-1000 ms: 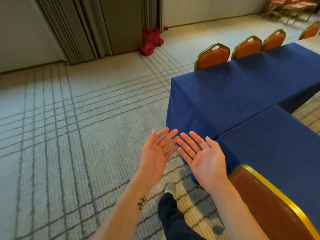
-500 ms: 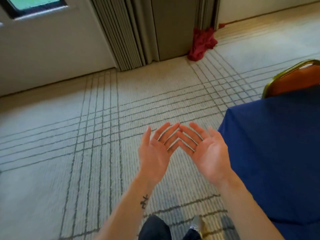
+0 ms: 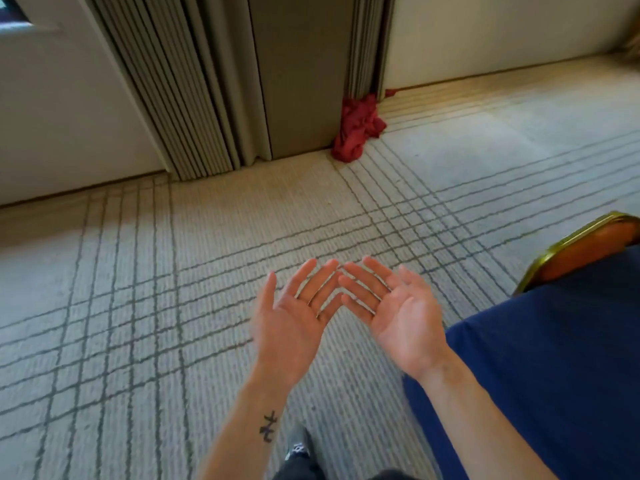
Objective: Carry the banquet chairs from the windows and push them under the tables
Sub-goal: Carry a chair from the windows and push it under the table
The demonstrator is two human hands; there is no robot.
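Note:
My left hand (image 3: pixel 294 320) and my right hand (image 3: pixel 398 313) are held out in front of me, palms up, fingers straight, fingertips almost meeting. Both hold nothing. At the right edge, the gold-framed orange back of a banquet chair (image 3: pixel 585 251) shows behind a table covered in blue cloth (image 3: pixel 561 368). Most of that chair is hidden by the table. My right forearm crosses the near corner of the blue cloth.
Pale carpet with a grey grid pattern (image 3: pixel 173 306) stretches ahead. Folded grey partition panels (image 3: pixel 214 81) stand against the far wall, with a crumpled red cloth (image 3: pixel 356 128) at their foot. A window corner (image 3: pixel 14 8) shows at top left.
The view has swung left, away from the tables and their row of chairs, toward the wall and partition. My open hands have kept their palms-up pose.

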